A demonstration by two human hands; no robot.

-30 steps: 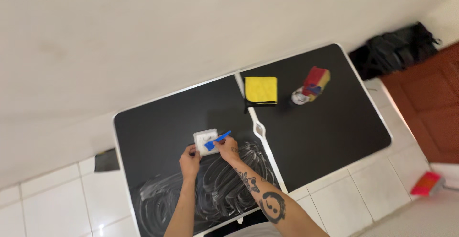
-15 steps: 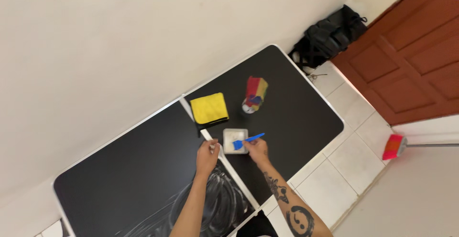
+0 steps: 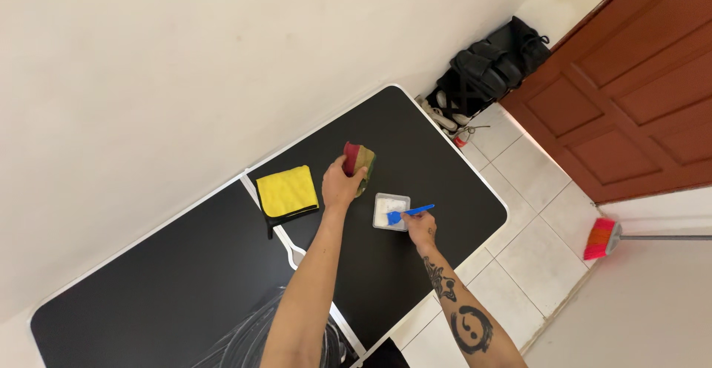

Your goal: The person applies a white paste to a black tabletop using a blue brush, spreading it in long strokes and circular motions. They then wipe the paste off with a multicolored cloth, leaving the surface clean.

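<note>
Both hands at work on a black table (image 3: 437, 153).

Left hand (image 3: 340, 186) closed around a red-and-green can (image 3: 359, 162) standing beside a yellow cloth (image 3: 285, 191). Right hand (image 3: 420, 227) pinches a blue brush (image 3: 408, 213), its head in a small white square tray (image 3: 391, 211) just right of the can.

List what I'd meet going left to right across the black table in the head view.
Yellow cloth → left hand on the red-and-green bundle → white tray → blue brush held by the right hand.
</note>
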